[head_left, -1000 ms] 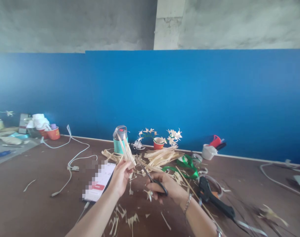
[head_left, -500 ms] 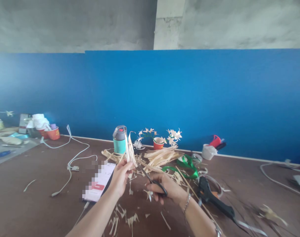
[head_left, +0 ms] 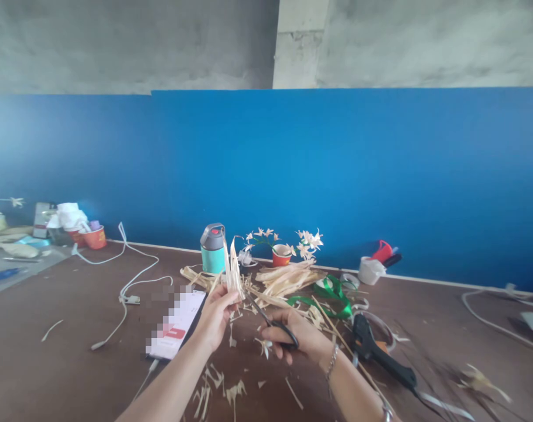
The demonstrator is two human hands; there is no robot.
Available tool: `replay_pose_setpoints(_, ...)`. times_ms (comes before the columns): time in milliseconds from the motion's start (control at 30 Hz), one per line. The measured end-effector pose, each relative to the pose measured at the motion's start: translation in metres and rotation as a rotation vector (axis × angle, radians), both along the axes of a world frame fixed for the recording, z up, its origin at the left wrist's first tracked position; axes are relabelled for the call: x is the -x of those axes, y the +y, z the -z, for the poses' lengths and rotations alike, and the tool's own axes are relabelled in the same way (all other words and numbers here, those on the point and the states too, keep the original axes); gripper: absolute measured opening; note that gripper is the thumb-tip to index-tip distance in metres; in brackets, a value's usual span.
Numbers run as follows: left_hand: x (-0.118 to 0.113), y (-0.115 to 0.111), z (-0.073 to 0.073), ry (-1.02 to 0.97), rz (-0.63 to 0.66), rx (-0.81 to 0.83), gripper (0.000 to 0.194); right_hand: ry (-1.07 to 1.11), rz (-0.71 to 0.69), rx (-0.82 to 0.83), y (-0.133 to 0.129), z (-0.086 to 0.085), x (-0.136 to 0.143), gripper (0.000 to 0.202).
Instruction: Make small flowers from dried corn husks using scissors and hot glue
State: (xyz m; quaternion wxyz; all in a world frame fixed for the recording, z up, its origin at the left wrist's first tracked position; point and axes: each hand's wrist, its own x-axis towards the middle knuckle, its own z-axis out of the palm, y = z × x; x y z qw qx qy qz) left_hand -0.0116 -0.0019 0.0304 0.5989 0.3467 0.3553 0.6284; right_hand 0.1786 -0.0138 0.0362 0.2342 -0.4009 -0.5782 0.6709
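My left hand [head_left: 218,313] pinches the lower end of a pale dried husk strip [head_left: 233,275], which stands upright and is split into two pointed tongues. My right hand [head_left: 293,337] has its fingers in the handles of a pair of dark scissors [head_left: 266,316]. The blades point up and left, their tips beside the husk's right edge just above my left fingers; whether they touch it I cannot tell. A small white husk flower [head_left: 265,348] lies below the scissors. Cut husk scraps [head_left: 235,391] are scattered on the table near my wrists.
Behind the hands lie a heap of husk strips [head_left: 288,278], a teal flask [head_left: 212,258] and a red paper cup [head_left: 281,256] with husk flowers. Green ribbon [head_left: 337,296] and a glue gun [head_left: 376,351] are to the right. A phone [head_left: 178,328] and white cables [head_left: 123,287] lie left.
The two tongues of the husk strip stand further apart, with a wider gap between them. Both hands and the scissors have barely moved.
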Motion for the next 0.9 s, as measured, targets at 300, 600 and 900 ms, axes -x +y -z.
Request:
replay_pose_setpoints(300,0.000,0.001,0.004,0.099,-0.044,-0.021,0.018,-0.031,0.012,-0.004,0.001,0.003,0.000,0.027)
replay_pose_setpoints(600,0.000,0.002,0.000,0.026,-0.013,0.017,0.025,-0.088,-0.003,-0.011,0.001,0.000,-0.001,0.028)
replay_pose_setpoints(900,-0.006,-0.004,0.000,0.101,0.054,0.021,0.035,-0.075,0.075,-0.020,-0.002,-0.001,0.010,0.027)
